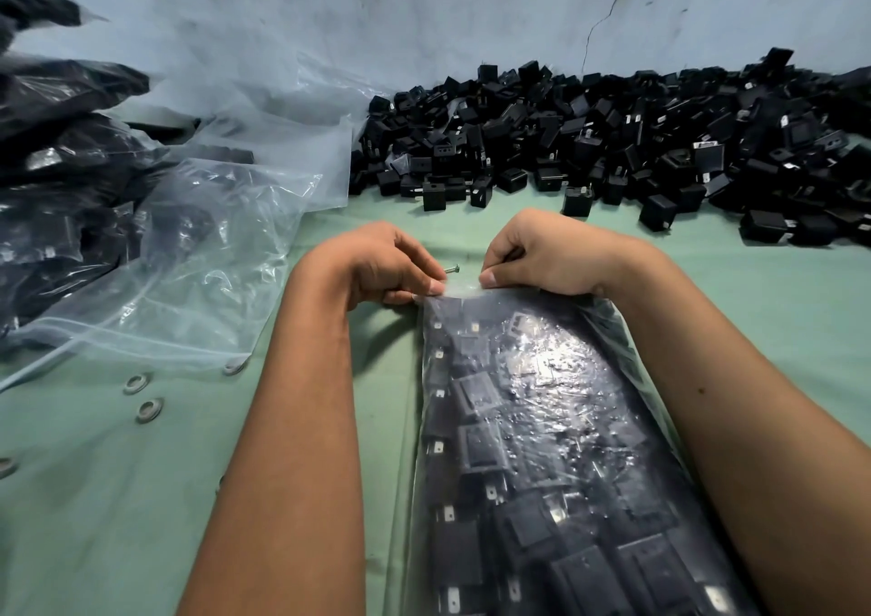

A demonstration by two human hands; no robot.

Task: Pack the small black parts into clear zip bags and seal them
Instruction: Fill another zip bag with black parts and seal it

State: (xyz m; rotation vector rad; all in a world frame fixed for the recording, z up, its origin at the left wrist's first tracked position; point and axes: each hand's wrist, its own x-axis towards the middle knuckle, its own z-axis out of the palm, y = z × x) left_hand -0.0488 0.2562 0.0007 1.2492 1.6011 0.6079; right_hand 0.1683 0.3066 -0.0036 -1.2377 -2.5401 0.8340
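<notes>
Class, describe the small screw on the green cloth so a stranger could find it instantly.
Start at the filled zip bag lying between the forearms. At its far end the left hand and right hand pinch its top edge. The screw lies just beyond the gap between them: silvery, thin, unlike the blocky black parts behind.

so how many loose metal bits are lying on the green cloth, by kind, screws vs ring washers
screw: 1, just beyond the fingers at the filled bag's mouth
ring washers: 4 clearly seen, left of the arms; a fifth small bit beside the left forearm is too unclear to count
total: 5
</notes>
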